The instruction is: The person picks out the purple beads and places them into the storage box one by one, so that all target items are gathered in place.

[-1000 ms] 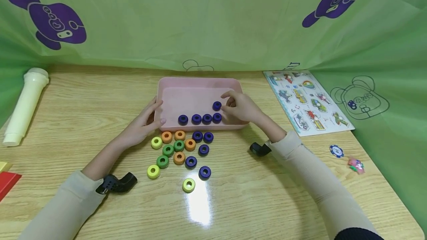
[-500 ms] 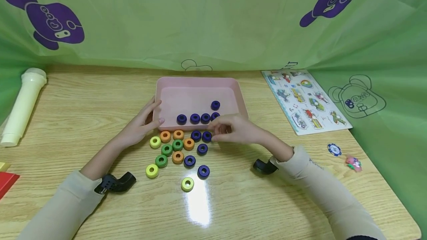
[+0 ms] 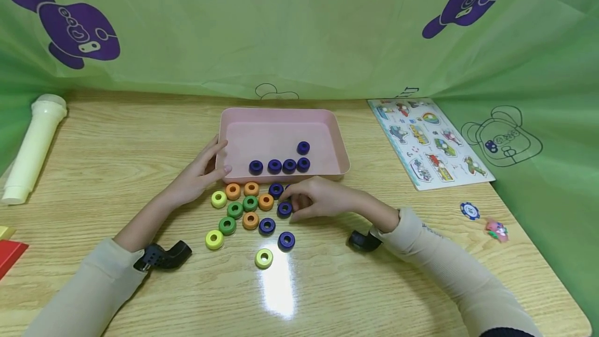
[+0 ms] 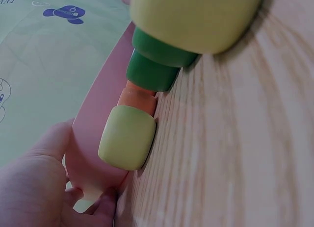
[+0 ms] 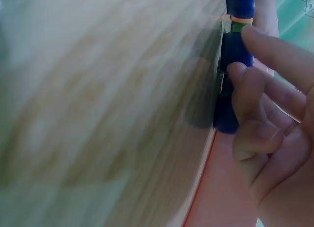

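A shallow pink tray point(image 3: 262, 134) with several dark blue rings point(image 3: 274, 166) in it stands mid-table. My left hand point(image 3: 198, 178) grips its left end, thumb at the near corner; some of its fingers are hidden behind the wall. In front of the tray, my right hand point(image 3: 323, 199) has its thumb and a finger at opposite sides of a dark blue ring point(image 3: 284, 209) on the table; the right wrist view shows those fingertips against this blue bead-like ring point(image 5: 236, 51). Another blue ring is partly hidden by the hand. Loose orange rings point(image 3: 251, 189), green rings point(image 3: 235, 209) and yellow rings point(image 3: 214, 240) lie nearby.
At the right lies a picture board point(image 3: 430, 142), with a blue-and-white chip point(image 3: 470, 211) and a small pink toy point(image 3: 497, 231) nearer. A cream tube point(image 3: 35, 150) and a red block point(image 3: 11, 257) are at the left. Green cloth point(image 3: 299, 40) hangs behind the table.
My right hand has moved from inside the tray, over its near rim, to a blue ring on the table. A blue ring now sits released in the tray. The left hand stays put.
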The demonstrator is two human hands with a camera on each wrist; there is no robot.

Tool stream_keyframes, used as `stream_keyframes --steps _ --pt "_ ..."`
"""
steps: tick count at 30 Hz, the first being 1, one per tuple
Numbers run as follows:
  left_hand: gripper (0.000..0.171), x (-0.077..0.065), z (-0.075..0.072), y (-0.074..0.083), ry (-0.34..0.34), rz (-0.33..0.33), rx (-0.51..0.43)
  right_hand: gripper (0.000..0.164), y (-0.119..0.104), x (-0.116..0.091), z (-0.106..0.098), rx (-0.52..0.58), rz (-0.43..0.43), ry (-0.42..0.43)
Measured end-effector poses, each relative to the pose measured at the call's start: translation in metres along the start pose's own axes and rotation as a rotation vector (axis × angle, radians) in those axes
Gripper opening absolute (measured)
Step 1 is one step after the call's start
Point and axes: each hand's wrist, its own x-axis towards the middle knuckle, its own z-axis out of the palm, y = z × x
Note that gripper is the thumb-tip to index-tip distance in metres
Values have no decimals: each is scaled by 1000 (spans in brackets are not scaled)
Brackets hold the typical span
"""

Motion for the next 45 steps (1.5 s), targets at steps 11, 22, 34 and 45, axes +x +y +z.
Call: stream_keyframes --steps 11,22,34,45 --pt "56 0 -1 0 0 -1 -16 30 -6 3 0 -40 -14 -43" --pt "56 -1 -1 1 1 -14 10 25 -7 3 2 -53 -37 -57" --pt "56 0 0 1 1 -8 10 27 -3 -1 -28 80 -46 166" --pt "56 -1 0 2 0 -5 15 28 24 18 -52 195 99 485"
